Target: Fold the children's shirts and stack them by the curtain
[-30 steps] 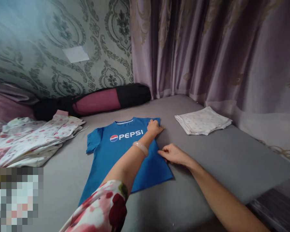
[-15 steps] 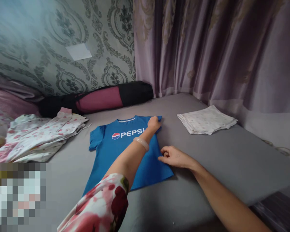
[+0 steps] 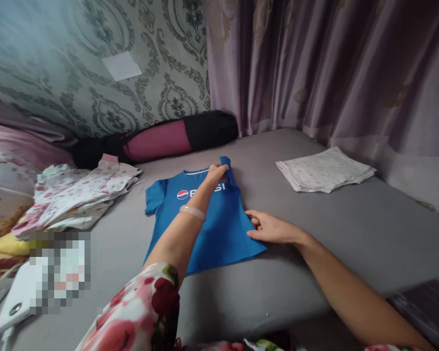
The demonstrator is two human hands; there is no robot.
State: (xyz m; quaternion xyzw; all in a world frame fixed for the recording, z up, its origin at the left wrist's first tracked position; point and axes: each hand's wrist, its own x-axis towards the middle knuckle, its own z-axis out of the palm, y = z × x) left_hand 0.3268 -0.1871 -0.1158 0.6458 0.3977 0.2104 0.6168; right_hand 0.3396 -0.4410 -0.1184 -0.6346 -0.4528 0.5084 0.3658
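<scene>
A blue T-shirt (image 3: 219, 234) with a white PEPSI print lies spread out on the grey bed sheet. My left hand (image 3: 216, 173), a pale bangle on its wrist, reaches across the shirt and is closed on the sleeve at the right shoulder. That sleeve is lifted and pulled inward, and my forearm and hand cover part of the lettering. At the shirt's right side edge, low down, is my right hand (image 3: 272, 227). Its curled fingers and thumb close around the fabric edge there. The opposite sleeve lies loose on the sheet.
Folded whitish cloths (image 3: 325, 170) lie at the right. Patterned clothes (image 3: 80, 195) are piled at the left, near a white device with cables (image 3: 25, 287). A black and maroon long bag (image 3: 161, 139) lies along the wall, beside the purple curtain (image 3: 296, 73).
My left hand has drawn the right sleeve inward and to the left, turning it up. My right hand has come onto the shirt's side edge. The view has shifted slightly.
</scene>
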